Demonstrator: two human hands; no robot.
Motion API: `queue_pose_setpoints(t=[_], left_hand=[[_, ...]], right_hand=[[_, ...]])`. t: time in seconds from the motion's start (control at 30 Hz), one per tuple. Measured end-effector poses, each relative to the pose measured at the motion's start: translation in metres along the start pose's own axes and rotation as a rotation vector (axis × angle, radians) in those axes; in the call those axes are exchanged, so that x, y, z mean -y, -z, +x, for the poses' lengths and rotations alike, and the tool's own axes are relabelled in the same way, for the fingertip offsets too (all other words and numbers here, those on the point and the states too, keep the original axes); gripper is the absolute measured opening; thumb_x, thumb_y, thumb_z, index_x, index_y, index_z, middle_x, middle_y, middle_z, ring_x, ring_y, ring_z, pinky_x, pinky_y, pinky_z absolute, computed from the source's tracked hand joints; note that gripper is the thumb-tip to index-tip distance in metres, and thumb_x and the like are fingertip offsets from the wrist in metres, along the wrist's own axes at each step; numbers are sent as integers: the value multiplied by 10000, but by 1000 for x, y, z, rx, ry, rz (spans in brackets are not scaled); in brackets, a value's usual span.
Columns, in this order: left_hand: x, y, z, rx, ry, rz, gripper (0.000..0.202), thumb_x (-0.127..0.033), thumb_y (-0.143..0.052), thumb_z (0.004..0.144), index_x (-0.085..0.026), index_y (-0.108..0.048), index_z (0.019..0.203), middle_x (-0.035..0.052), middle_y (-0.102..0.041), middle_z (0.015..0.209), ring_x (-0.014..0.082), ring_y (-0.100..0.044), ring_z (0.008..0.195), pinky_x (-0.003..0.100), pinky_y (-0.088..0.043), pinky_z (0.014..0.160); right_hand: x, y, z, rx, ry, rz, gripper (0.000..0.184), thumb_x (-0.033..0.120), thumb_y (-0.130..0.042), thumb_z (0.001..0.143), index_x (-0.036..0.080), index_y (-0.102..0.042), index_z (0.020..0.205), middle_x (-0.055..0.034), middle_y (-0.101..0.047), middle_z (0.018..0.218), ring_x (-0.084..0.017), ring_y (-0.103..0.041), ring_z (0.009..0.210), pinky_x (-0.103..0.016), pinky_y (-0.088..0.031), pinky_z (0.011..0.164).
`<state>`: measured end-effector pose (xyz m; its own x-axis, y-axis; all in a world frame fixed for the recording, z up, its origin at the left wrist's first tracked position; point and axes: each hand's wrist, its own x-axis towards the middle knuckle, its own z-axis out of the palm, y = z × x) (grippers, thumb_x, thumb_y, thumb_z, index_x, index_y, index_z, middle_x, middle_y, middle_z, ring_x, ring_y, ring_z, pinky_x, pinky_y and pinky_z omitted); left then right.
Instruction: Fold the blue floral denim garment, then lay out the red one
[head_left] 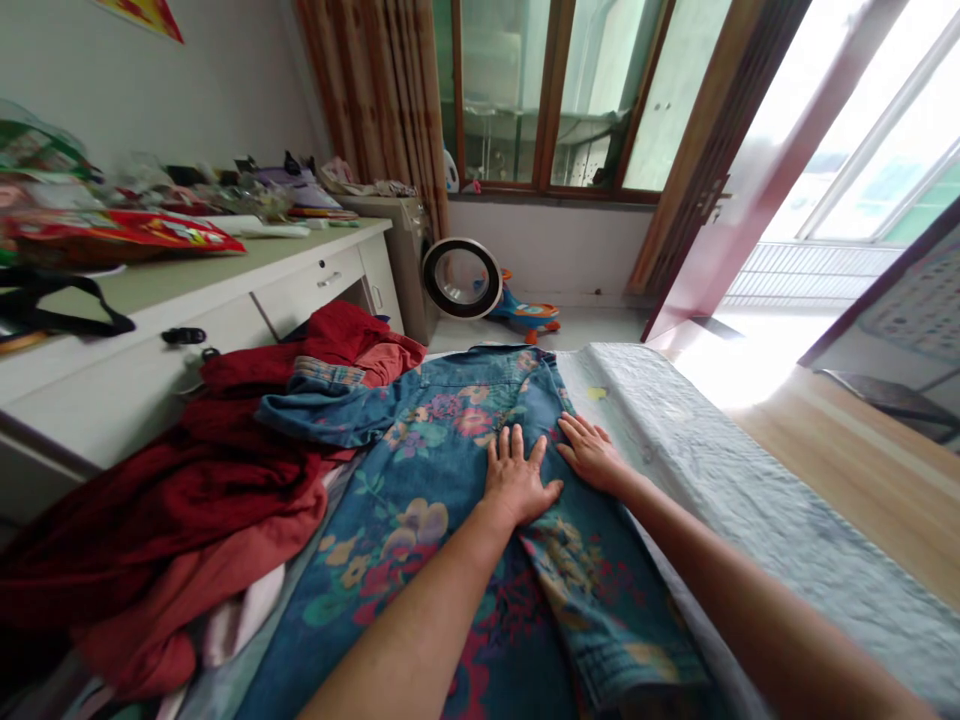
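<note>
A blue denim garment with a floral print (420,470) lies spread on the bed, its collar end toward the window. One sleeve (600,600) is folded down over the body on the right; the other sleeve (330,405) sticks out to the left onto the red clothes. My left hand (517,480) rests flat on the middle of the garment with its fingers spread. Close beside it, my right hand (592,455) presses on the garment's right edge, fingers stretched out. Neither hand grips the cloth.
Red clothes (247,480) are heaped on the bed's left. A pale quilted cover (720,500) runs along the right. A cluttered desk (315,255) stands at the left wall. Beyond the bed are a washing machine with an open round door (462,278) and a blue-orange ride-on toy (525,312).
</note>
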<state>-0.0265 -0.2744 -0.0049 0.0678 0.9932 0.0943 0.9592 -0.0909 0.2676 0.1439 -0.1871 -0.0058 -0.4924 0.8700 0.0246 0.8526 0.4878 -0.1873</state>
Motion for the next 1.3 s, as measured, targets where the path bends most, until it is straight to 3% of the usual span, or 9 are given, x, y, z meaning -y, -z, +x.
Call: queue_pose_setpoints(t=[0.13,0.37,0.57,0.67,0.77,0.9,1.03,1.13,1.3], left_hand=[[-1,2,-1,20,4,22,821,-687,-488,816,-287,-314,1511,142,-222,1601,412,-174,1457,585,-139,1148],[2,2,-5,-66,-46,35,679,-593,-489,878,-277,-382,1469,135,-303,1566,366,-249,1438,553,-203,1137],[3,5,-13,-238,-138,34,441,-363,-524,907,-188,-547,1312,146,-448,1456,298,-408,1336,465,-306,1122],[1,7,-30,-228,-255,-10,379,-319,-523,912,-160,-583,1251,141,-483,1410,269,-465,1273,410,-371,1088],[-1,9,-60,-153,-404,-33,332,-293,-499,928,-167,-598,1218,117,-531,1346,253,-484,1244,407,-376,1095],[-11,22,-110,-66,-548,-71,451,-114,-514,842,-187,-544,1286,92,-537,1344,236,-468,1253,394,-389,1090],[-27,42,-151,24,-691,-127,614,-96,-588,733,-188,-495,1333,94,-512,1388,253,-443,1290,411,-373,1102],[-39,48,-165,53,-739,-110,498,-137,-571,799,-185,-528,1293,92,-598,1269,246,-514,1207,415,-400,1063],[-45,49,-170,-43,-710,-62,310,-155,-511,893,-198,-597,1188,81,-623,1217,232,-537,1162,410,-413,1040]], right_hand=[[11,9,-64,41,-20,-16,578,402,-404,929,216,-401,1476,-87,-296,1580,-287,-224,1466,-523,-204,1165],[46,11,-170,79,-51,55,593,437,-466,898,306,-410,1474,-44,-303,1577,-251,-202,1477,-503,-179,1191],[56,16,-227,72,-106,124,572,402,-450,914,220,-439,1457,-72,-315,1574,-264,-230,1467,-479,-207,1187],[51,21,-242,39,-95,199,547,392,-469,900,180,-501,1403,-106,-388,1533,-262,-311,1433,-440,-254,1177],[45,26,-251,-78,-88,295,447,394,-460,897,168,-608,1252,-125,-530,1409,-255,-467,1320,-401,-348,1123],[42,29,-254,-213,-188,388,339,382,-448,882,191,-641,1085,-98,-659,1137,-210,-649,916,-353,-500,880],[45,27,-253,-219,-248,410,345,392,-466,852,192,-620,1087,-61,-659,945,-198,-626,805,-331,-484,779],[49,27,-250,-204,-270,422,374,419,-479,840,202,-610,1114,-27,-629,829,-202,-617,806,-320,-462,761],[53,32,-246,-234,-288,466,376,426,-500,833,212,-603,1124,28,-560,690,-170,-567,668,-280,-419,660]])
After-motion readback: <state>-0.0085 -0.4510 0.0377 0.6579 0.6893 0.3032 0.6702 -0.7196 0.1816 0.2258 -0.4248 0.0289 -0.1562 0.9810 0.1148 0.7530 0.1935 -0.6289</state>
